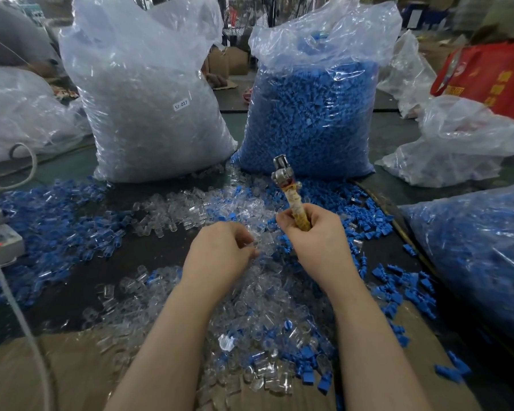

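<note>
My right hand (315, 232) grips the yellow taped handle of a small tool with a metal head (283, 172), which points up and away from me. My left hand (220, 250) lies just left of it with fingers curled into a heap of clear plastic caps (258, 292); what the fingertips hold is hidden. Loose blue plastic pieces (368, 215) are scattered to the right of the hands, and assembled blue-and-clear parts (57, 226) are piled at the left.
A tall bag of clear caps (149, 108) and a tall bag of blue pieces (309, 114) stand behind the heap. Another blue-filled bag (481, 250) lies at right. Cardboard (57, 372) covers the near edge. A white device and tube (0, 241) sit at left.
</note>
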`<state>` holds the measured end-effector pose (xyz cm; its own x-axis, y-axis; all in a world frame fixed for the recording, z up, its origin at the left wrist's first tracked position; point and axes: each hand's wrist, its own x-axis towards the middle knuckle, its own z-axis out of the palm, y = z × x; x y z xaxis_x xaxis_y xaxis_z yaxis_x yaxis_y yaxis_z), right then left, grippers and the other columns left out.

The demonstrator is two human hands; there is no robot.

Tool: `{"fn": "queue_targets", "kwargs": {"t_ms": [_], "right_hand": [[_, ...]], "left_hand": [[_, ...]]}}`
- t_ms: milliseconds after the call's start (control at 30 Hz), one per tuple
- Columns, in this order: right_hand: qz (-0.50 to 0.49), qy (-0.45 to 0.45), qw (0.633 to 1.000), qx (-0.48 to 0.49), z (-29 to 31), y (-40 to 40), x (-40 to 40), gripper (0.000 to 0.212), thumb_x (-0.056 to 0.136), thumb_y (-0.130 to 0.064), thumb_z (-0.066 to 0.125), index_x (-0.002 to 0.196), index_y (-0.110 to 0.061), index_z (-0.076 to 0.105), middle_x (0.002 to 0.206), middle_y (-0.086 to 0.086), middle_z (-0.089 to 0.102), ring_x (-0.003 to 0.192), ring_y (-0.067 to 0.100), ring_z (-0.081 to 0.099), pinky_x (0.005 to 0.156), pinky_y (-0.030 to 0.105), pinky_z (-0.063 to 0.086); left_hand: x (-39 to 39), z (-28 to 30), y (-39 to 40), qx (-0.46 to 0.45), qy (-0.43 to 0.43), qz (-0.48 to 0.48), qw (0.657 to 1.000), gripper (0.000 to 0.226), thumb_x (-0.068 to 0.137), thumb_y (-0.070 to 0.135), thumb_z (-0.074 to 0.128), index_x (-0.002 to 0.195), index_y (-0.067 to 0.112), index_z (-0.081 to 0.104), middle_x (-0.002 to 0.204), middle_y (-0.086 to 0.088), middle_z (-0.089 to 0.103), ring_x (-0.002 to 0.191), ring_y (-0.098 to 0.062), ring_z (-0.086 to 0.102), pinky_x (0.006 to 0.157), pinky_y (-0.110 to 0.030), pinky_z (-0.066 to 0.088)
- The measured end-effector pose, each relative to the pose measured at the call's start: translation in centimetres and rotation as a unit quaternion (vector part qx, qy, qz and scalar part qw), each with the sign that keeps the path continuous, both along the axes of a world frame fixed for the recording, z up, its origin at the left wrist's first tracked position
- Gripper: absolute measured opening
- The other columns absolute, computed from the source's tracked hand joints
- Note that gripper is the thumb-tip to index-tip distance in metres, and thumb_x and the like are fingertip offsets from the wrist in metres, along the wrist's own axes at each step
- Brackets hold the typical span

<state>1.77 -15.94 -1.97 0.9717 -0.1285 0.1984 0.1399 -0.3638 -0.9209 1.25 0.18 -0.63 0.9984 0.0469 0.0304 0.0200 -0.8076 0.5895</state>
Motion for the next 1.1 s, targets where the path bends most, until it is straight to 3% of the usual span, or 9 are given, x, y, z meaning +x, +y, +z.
{"fn": "queue_targets", "kwargs": {"t_ms": [200, 400, 467, 533, 633, 833, 967, 1100], "right_hand": [[-0.006, -0.002, 1.000, -0.007, 0.0, 0.0, -0.1, 0.025, 0.091, -0.036, 0.067, 0.076, -0.017, 0.061, 0.048, -0.015, 0.047, 0.045, 0.004, 0.037, 0.051, 0.027, 0.032], [-0.011, -0.002, 1.000, 0.013, 0.1, 0.0, 0.0, 0.023, 0.091, -0.033, 0.068, 0.079, -0.015, 0.063, 0.049, -0.013, 0.046, 0.047, 0.004, 0.035, 0.051, 0.029, 0.035], [-0.013, 0.000, 1.000, 0.018, 0.1, 0.0, -0.1, 0.024, 0.091, -0.033, 0.068, 0.080, -0.013, 0.063, 0.051, -0.011, 0.045, 0.049, 0.006, 0.036, 0.052, 0.031, 0.036], [-0.011, -0.001, 1.000, 0.026, 0.3, -0.1, -0.2, 0.025, 0.091, -0.033, 0.068, 0.081, -0.010, 0.063, 0.053, -0.009, 0.045, 0.050, 0.007, 0.036, 0.053, 0.032, 0.036], [-0.008, -0.003, 0.999, 0.037, 0.5, 0.0, -0.3, 0.024, 0.091, -0.031, 0.068, 0.082, -0.009, 0.064, 0.058, -0.005, 0.048, 0.052, 0.008, 0.038, 0.053, 0.031, 0.038], [-0.012, -0.008, 0.999, 0.033, 0.5, 0.1, -0.3, 0.025, 0.091, -0.031, 0.068, 0.082, -0.008, 0.063, 0.053, -0.010, 0.043, 0.050, 0.006, 0.035, 0.049, 0.023, 0.034], [-0.010, -0.009, 0.999, 0.033, 0.5, 0.1, -0.3, 0.026, 0.090, -0.033, 0.069, 0.083, -0.008, 0.064, 0.056, -0.008, 0.045, 0.051, 0.006, 0.036, 0.054, 0.029, 0.037], [-0.013, -0.013, 0.999, 0.026, 0.5, 0.2, -0.3, 0.027, 0.090, -0.034, 0.069, 0.082, -0.008, 0.063, 0.054, -0.009, 0.045, 0.051, 0.005, 0.036, 0.051, 0.025, 0.036]], "left_hand": [[0.1, -0.2, -0.1, -0.011, -0.027, -0.004, 1.000, 0.006, 0.089, 0.030, 0.069, 0.094, 0.027, 0.067, 0.085, 0.011, 0.068, 0.081, -0.009, 0.063, 0.075, -0.029, 0.053], [-0.2, 0.8, 0.0, -0.274, -0.013, 0.018, 0.961, 0.016, 0.083, 0.011, 0.072, 0.090, 0.025, 0.068, 0.081, 0.002, 0.073, 0.077, -0.021, 0.070, 0.074, -0.037, 0.057], [-0.4, 1.0, 0.0, -0.331, 0.005, -0.003, 0.944, 0.024, 0.083, 0.007, 0.073, 0.099, 0.025, 0.070, 0.081, -0.001, 0.073, 0.074, -0.021, 0.068, 0.071, -0.033, 0.055], [-0.4, 1.2, 0.2, -0.364, 0.021, -0.029, 0.931, 0.029, 0.083, 0.005, 0.074, 0.103, 0.026, 0.073, 0.082, 0.000, 0.072, 0.070, -0.011, 0.065, 0.067, -0.024, 0.053], [-0.4, 1.3, 0.3, -0.393, 0.039, -0.050, 0.917, 0.028, 0.081, 0.001, 0.074, 0.096, 0.024, 0.077, 0.086, -0.002, 0.075, 0.071, -0.005, 0.066, 0.066, -0.015, 0.051], [-0.4, 1.5, 0.3, -0.459, 0.042, -0.024, 0.887, 0.028, 0.075, -0.004, 0.077, 0.097, 0.009, 0.065, 0.089, -0.012, 0.075, 0.079, -0.020, 0.072, 0.066, -0.021, 0.056], [-0.4, 1.5, 0.1, -0.425, 0.008, -0.019, 0.905, 0.025, 0.069, 0.006, 0.085, 0.084, 0.010, 0.065, 0.081, -0.007, 0.074, 0.069, -0.011, 0.067, 0.062, -0.019, 0.052], [-0.4, 1.4, 0.0, -0.430, -0.023, 0.010, 0.902, 0.023, 0.065, 0.013, 0.087, 0.082, 0.013, 0.071, 0.068, 0.002, 0.066, 0.062, -0.008, 0.059, 0.056, -0.017, 0.049]]}}
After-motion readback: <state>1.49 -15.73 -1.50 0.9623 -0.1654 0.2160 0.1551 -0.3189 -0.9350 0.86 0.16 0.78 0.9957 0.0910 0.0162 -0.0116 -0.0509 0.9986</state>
